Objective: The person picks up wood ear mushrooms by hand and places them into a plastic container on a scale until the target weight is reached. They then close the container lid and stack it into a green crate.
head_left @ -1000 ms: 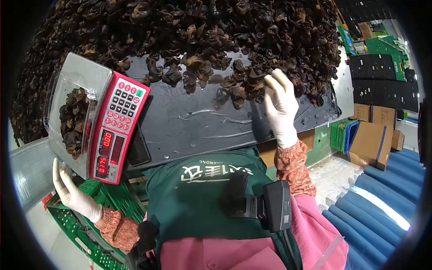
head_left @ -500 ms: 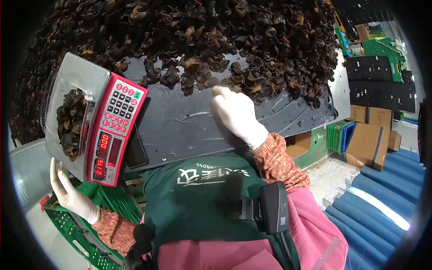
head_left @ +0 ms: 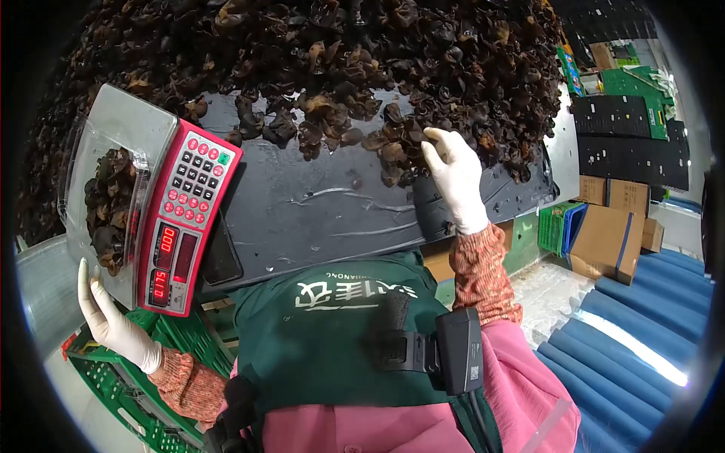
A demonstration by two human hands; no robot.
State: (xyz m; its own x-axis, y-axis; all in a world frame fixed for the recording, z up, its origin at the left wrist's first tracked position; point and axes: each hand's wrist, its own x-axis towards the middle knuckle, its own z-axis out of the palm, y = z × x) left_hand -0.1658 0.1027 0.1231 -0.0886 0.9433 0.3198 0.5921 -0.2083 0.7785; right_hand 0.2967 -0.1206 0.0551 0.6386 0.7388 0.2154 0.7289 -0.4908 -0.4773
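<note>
My right hand [head_left: 455, 180], in a white glove, is above the front edge of a large heap of dark wood-ear-like fungus [head_left: 423, 68], thumb and fingers apart with nothing visible between them. My left hand [head_left: 113, 321], also gloved, has its fingers spread beside the lower edge of a clear plastic tray [head_left: 72, 181]. Dark fungus pieces [head_left: 113, 211] lie in that tray, which rests on the plate of a red scale [head_left: 192, 181]. The scale's displays read 0.00 and 0.175.
A dark phone-like object [head_left: 220, 255] lies right of the scale on the black table surface [head_left: 325, 219]. Green crates [head_left: 113, 385] stand below my left arm. Cardboard boxes [head_left: 604, 238], a green-and-blue crate [head_left: 556, 226] and blue corrugated sheeting [head_left: 627, 332] are at the right.
My right hand has moved right along the heap's edge, and its fingers have parted. My left hand stays by the tray. The whole view has shifted slightly.
</note>
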